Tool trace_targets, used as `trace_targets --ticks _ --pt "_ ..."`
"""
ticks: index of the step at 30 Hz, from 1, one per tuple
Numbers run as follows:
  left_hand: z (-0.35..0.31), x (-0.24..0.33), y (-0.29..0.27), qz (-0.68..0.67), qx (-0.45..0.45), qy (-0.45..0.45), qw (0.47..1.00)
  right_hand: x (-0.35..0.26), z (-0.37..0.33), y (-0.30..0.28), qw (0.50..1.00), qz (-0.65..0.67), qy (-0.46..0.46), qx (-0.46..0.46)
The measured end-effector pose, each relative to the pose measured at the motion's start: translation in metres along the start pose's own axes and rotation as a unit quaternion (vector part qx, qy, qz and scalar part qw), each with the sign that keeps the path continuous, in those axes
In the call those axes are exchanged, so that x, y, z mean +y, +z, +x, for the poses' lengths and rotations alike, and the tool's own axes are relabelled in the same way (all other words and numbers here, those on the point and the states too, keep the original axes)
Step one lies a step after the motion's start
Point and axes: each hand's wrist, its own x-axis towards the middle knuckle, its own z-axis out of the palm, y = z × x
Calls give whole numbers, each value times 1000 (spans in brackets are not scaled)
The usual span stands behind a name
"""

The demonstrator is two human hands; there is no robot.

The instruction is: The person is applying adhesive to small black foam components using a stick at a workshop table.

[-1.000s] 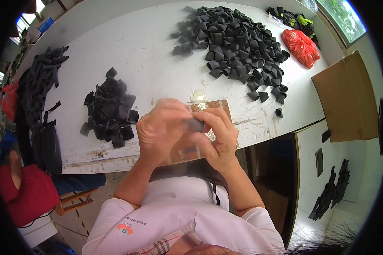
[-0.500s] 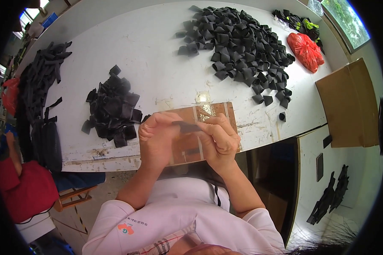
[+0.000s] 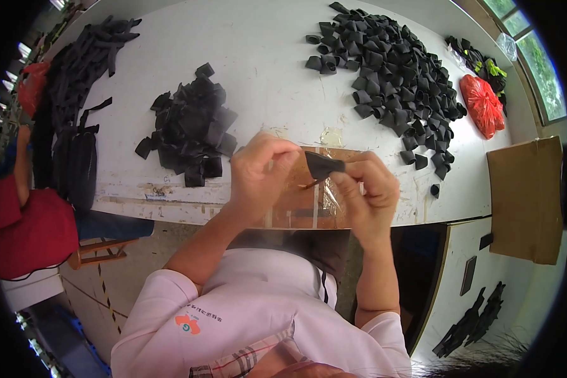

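Both hands up over the table's near edge. My left hand [image 3: 261,173] is curled, fingertips pinched on the left end of a small black fabric piece [image 3: 323,166]. My right hand [image 3: 366,189] grips the same piece from the right, thumb and fingers closed on it. The piece sits between the two hands, at fingertip level, bent into a fold. A thin brownish sliver pokes out below it; can't tell what it is.

Directly under my hands: a brown board [image 3: 302,201] lying flat on the white table [image 3: 264,63], with clear tape across it.

Left of my left hand, near: a small heap of flat black pieces [image 3: 189,126]. Up and right of my right hand, well apart: a big heap of folded black pieces [image 3: 397,69], a few strays trailing down toward the table edge.

Far right: red plastic bag [image 3: 483,104], cardboard box [image 3: 526,198] beside the table. Far left: a pile of long black strips [image 3: 75,75], and a person in a red top [image 3: 25,227] at the left rim.
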Motion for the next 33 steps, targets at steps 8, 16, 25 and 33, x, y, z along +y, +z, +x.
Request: trace_targets --ticks 8,16,25,33 --pt "-60 -106 -17 360 23 -100 927 21 -30 5 946 121 233 191" --pt "-63 -114 -13 360 -64 -183 913 26 -66 61 936 126 319 -77" --pt "-71 -123 -31 362 -60 -29 930 40 -60 86 933 105 304 -161" --pt "-36 -49 -52 198 -234 160 938 47 -46 99 845 338 400 -113"
